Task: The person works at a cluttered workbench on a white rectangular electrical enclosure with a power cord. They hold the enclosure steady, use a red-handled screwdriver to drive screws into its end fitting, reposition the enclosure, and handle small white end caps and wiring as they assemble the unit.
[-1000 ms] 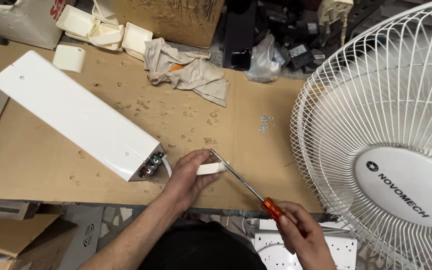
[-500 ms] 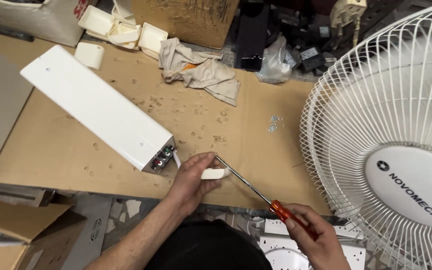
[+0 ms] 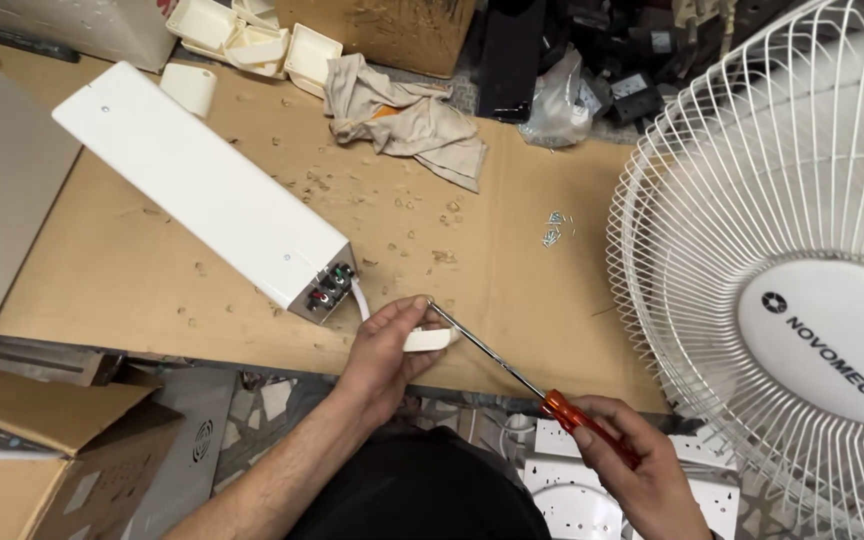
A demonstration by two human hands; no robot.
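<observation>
Since the earlier frame the hands barely shifted: left hand (image 3: 384, 345) pinched the small white plastic piece (image 3: 430, 340) beside the smooth white box (image 3: 202, 200). Right hand (image 3: 637, 465) gripped the orange-handled screwdriver (image 3: 527, 380), steel tip at the piece.

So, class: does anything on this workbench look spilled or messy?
Yes. Small pale chips lie scattered over the brown board worktop, and a crumpled beige cloth sits near its far edge, beside loose small metal screws.

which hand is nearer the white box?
Left. The left hand is just off the white box's switch end, holding a small white part. The right hand is further back, gripping the screwdriver.
</observation>
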